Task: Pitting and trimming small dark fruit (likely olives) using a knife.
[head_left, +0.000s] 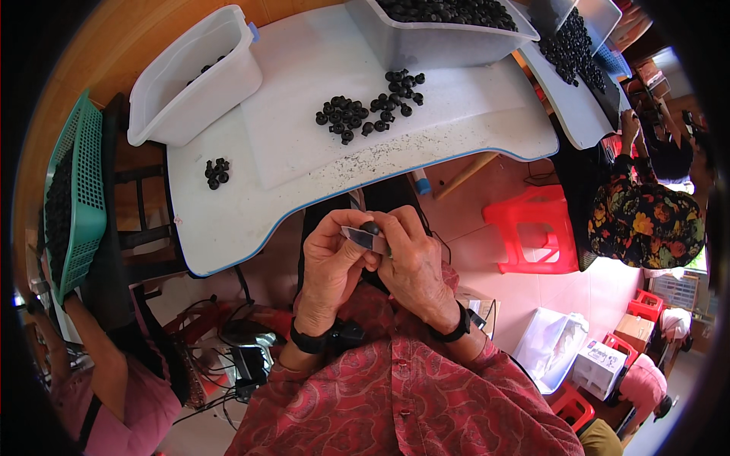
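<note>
My two hands meet in front of my chest, just off the table's near edge. Fingers and thumb of my left hand (331, 257) are closed around a small round black part (370, 227), mostly hidden by the fingertips. My right hand (417, 267) pinches a small knife with a flat grey blade (362, 238). The blade lies across the black part toward my left thumb; the knife's handle is largely hidden in my right fingers. Beyond my hands, a loose pile of similar black parts (344, 115) rests on the white table (304, 171).
A white tub (182, 114) stands at the table's left, near a few black parts (217, 173). A grey bin (449, 49) full of black parts sits at the back. Far left is a green basket (90, 190); right, a red stool (532, 228). Other people sit on both sides.
</note>
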Demonstrator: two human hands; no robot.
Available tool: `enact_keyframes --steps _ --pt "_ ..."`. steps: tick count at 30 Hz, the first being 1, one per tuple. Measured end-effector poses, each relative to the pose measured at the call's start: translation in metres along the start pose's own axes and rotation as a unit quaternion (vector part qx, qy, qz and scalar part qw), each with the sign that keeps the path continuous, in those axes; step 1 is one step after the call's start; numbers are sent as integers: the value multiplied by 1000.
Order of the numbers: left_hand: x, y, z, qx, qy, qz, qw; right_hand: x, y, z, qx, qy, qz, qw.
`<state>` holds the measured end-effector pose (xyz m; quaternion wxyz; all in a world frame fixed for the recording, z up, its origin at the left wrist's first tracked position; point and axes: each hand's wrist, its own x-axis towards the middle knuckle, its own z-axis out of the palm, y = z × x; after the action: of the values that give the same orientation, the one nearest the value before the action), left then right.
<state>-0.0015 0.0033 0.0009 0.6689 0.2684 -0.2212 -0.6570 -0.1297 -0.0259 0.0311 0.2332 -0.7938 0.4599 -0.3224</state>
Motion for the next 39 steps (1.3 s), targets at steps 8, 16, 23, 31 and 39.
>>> enact_keyframes --steps 8,16,23,31,39 --pt "0 -1 -3 4 3 8 1000 -1 1 0 -21 3 1 1000" --pt "-1 1 1 -20 2 -6 1000 -2 0 0 -25 4 0 1000" --pt "-1 -1 1 -24 -1 -5 1000 -2 2 1 -39 1 2 999" --pt "-1 -1 0 -16 -3 -2 1000 -2 2 1 -44 2 0 999" --pt "-1 -1 -2 -20 -1 -2 1000 -2 3 0 -49 -4 -5 999"
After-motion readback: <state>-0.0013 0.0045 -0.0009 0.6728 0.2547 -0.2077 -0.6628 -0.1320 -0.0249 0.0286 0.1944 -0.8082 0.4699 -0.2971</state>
